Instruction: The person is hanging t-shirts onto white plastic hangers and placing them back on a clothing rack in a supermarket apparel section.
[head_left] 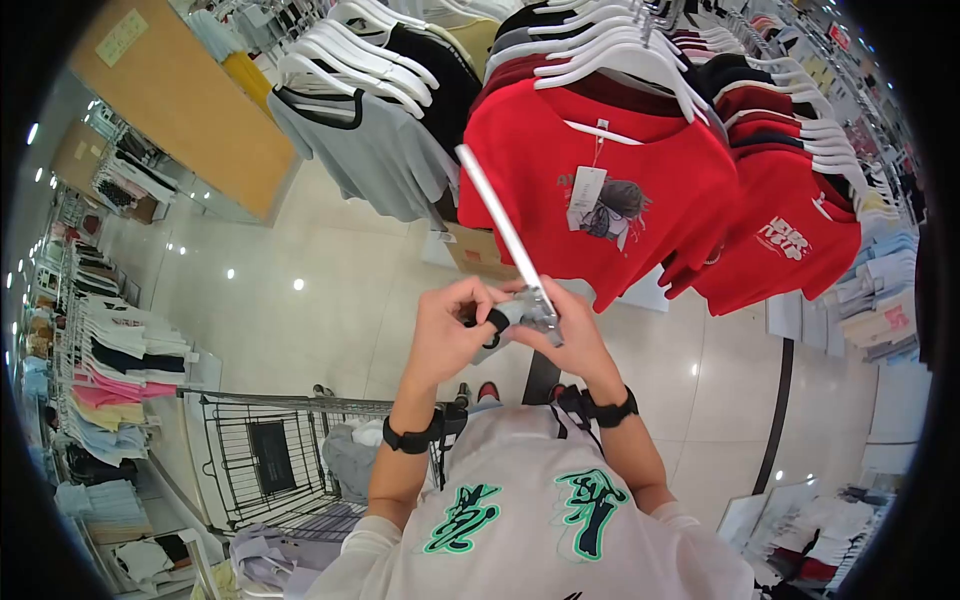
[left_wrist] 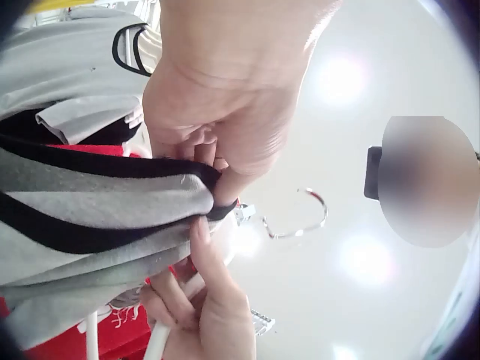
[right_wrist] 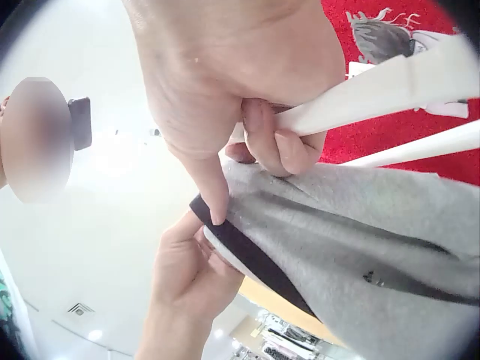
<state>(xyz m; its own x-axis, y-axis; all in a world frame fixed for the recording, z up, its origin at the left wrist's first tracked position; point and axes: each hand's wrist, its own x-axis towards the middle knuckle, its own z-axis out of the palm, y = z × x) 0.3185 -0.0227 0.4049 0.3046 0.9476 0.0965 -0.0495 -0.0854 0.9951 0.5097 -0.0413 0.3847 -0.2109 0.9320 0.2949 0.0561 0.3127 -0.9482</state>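
Between the two hands is a grey garment with a black neckband point(left_wrist: 150, 196), bunched up, and a white hanger point(head_left: 500, 218) that slants up and to the left in the head view. The left hand point(head_left: 445, 325) pinches the black-edged neckline point(right_wrist: 255, 255) between thumb and fingers. The right hand point(head_left: 578, 335) has its fingers curled round the hanger point(right_wrist: 375, 97), its thumb point(right_wrist: 214, 195) pressed on the grey cloth beside the black band. A metal hook point(left_wrist: 300, 217) sticks out past the hands in the left wrist view. The garment's lower part is hidden in the head view.
Red T-shirts point(head_left: 600, 200) and grey ones point(head_left: 370, 150) hang on a rack ahead. A wire shopping cart point(head_left: 270, 460) holding clothes stands at the lower left. Folded and hanging clothes point(head_left: 125, 350) line the far left; more stacks point(head_left: 880, 290) are at the right.
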